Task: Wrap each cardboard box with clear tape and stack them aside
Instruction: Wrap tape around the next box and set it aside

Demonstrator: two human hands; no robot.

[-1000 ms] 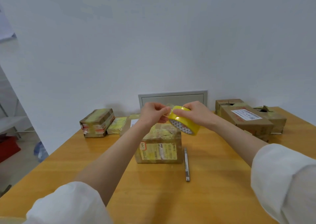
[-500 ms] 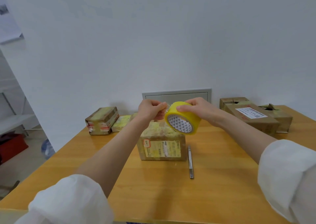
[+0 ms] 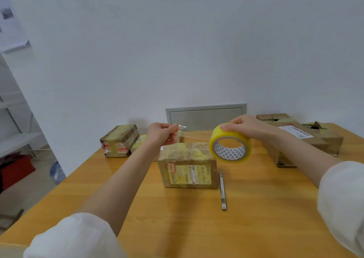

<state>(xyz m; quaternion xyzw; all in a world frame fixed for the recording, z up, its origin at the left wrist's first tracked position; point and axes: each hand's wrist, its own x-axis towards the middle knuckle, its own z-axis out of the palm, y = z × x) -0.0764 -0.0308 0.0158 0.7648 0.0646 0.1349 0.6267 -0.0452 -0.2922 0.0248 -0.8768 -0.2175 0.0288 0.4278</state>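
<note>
A small cardboard box (image 3: 188, 166) with yellowish labels stands in the middle of the wooden table (image 3: 177, 228). Above its right end my right hand (image 3: 246, 126) grips a yellow tape roll (image 3: 230, 143) from the top. My left hand (image 3: 162, 133) pinches the free end of the clear tape strip (image 3: 194, 136), which stretches between the two hands just over the box.
A metal utility knife (image 3: 223, 190) lies right of the box. Taped boxes (image 3: 119, 140) sit at the back left by the wall. Larger open cardboard boxes (image 3: 307, 137) crowd the back right corner. The table's left edge drops to the floor.
My hands have moved apart, the right one carrying the roll to the right, and a length of clear tape now spans the gap between them.
</note>
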